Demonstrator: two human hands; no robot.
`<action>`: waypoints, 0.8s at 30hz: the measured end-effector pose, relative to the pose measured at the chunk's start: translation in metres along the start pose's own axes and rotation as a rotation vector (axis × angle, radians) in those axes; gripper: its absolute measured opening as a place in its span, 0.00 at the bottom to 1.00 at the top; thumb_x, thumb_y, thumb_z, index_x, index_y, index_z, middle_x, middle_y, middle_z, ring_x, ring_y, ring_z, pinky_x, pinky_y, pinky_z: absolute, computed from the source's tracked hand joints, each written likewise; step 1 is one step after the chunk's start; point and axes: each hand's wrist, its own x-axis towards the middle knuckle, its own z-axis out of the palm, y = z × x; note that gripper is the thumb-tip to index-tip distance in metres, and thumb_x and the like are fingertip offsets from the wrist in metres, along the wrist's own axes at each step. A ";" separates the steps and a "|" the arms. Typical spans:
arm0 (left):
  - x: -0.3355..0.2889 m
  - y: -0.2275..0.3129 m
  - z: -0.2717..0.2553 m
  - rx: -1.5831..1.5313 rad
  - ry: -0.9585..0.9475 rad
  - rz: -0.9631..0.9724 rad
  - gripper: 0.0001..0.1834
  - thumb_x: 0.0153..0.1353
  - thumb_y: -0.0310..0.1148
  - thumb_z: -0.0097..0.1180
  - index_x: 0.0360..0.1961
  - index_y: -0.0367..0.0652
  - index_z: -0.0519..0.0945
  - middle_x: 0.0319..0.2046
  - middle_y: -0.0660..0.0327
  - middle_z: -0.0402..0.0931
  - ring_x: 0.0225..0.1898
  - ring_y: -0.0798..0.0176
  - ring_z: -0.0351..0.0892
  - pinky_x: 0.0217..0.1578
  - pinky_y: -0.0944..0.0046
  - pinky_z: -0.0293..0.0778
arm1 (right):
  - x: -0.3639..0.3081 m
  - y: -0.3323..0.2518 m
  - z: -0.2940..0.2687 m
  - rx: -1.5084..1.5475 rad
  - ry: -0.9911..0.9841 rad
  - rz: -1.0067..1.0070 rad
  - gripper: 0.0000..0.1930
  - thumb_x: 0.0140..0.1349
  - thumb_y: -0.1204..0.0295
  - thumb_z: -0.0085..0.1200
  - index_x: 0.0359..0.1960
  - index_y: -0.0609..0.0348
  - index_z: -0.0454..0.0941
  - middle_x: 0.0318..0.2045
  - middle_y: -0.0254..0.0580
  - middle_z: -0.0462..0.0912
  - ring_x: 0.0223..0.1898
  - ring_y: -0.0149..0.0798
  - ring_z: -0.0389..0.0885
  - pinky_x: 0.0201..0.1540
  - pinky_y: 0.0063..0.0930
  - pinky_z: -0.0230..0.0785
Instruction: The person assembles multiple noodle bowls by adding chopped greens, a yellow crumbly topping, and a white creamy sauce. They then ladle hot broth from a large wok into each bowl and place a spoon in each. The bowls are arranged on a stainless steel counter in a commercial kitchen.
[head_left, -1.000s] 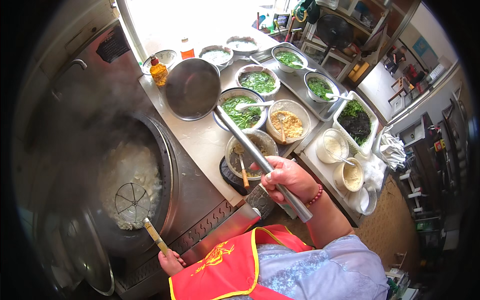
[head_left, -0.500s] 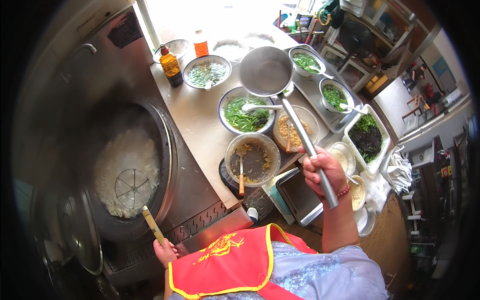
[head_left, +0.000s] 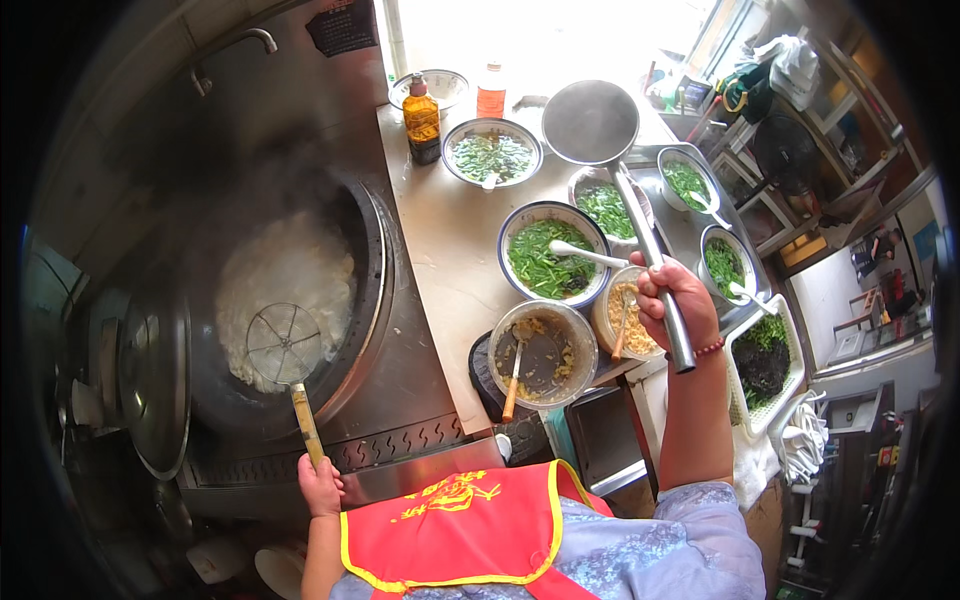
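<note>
My left hand [head_left: 321, 485] is closed around the wooden handle of a round wire skimmer [head_left: 283, 343]. The skimmer's head dips into a big steaming wok [head_left: 377, 300] of pale, cloudy food [head_left: 290, 262], whose kind the steam obscures. My right hand [head_left: 682, 305] grips the metal handle of a large ladle [head_left: 591, 122]. The ladle is raised over the counter's far side, its bowl looking empty. Beneath and around it stand bowls of broth with chopped greens, the nearest being a blue-rimmed bowl [head_left: 508, 240] with a white spoon [head_left: 588, 253] across it.
Two tubs with spoons, one plastic tub [head_left: 590, 365] nearly used up, stand at the counter's near edge. Bottles, including an amber bottle [head_left: 422, 118], are at the back. A white basket [head_left: 795, 375] of greens lies right. A metal lid [head_left: 155, 390] leans left of the wok.
The whole view has shifted, so the counter sits farther right. Relative to the bowls, my right hand's ladle has moved farther back. The skimmer stays in the wok.
</note>
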 end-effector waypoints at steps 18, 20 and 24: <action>0.000 0.003 0.004 -0.006 0.053 -0.049 0.04 0.67 0.32 0.47 0.37 0.44 0.68 0.18 0.67 0.67 0.11 0.76 0.63 0.08 0.75 0.60 | 0.114 -0.027 0.001 0.121 -0.137 0.088 0.17 0.66 0.71 0.40 0.52 0.69 0.66 0.23 0.34 0.70 0.17 0.26 0.68 0.16 0.21 0.63; 0.001 0.002 0.004 -0.018 0.055 -0.044 0.04 0.67 0.32 0.47 0.37 0.44 0.68 0.18 0.67 0.67 0.11 0.76 0.63 0.08 0.75 0.60 | 0.119 -0.035 -0.005 0.218 -0.188 0.089 0.18 0.66 0.71 0.39 0.54 0.71 0.65 0.24 0.34 0.69 0.17 0.27 0.68 0.15 0.21 0.62; 0.001 0.001 0.004 -0.026 0.068 -0.049 0.04 0.67 0.32 0.47 0.37 0.44 0.68 0.18 0.66 0.67 0.11 0.76 0.63 0.08 0.75 0.60 | 0.137 -0.052 -0.009 0.171 -0.156 0.048 0.17 0.66 0.71 0.40 0.52 0.71 0.67 0.23 0.35 0.71 0.17 0.27 0.69 0.15 0.22 0.62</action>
